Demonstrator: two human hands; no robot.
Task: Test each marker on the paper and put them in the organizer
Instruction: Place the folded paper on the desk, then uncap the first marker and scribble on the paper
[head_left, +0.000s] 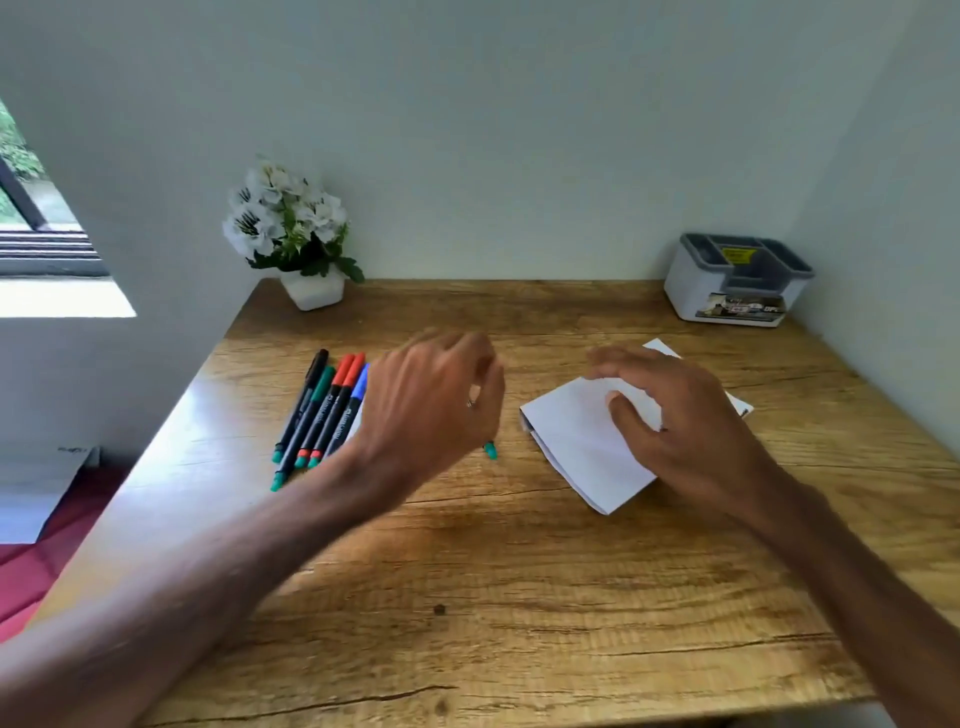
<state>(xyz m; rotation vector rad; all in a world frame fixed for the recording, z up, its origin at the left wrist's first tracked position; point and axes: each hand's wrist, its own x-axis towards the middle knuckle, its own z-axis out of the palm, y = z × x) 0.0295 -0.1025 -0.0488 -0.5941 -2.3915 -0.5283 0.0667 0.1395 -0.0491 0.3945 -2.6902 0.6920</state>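
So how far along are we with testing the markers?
Nothing looks done: no marker shows in the grey-and-white plastic organizer at the far corner. In hand: the left hand grips one green-ended marker, while the right hand rests on the folded white paper. Left: five capped markers lying on the wooden table.

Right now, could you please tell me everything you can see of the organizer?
The organizer is a small box with white walls and a grey top divided into several open compartments; it looks like plastic. A yellow sticker shows inside one compartment and a printed label runs along its front. It stands upright at the far right corner of the wooden table. No marker shows in it, and only the table touches it.
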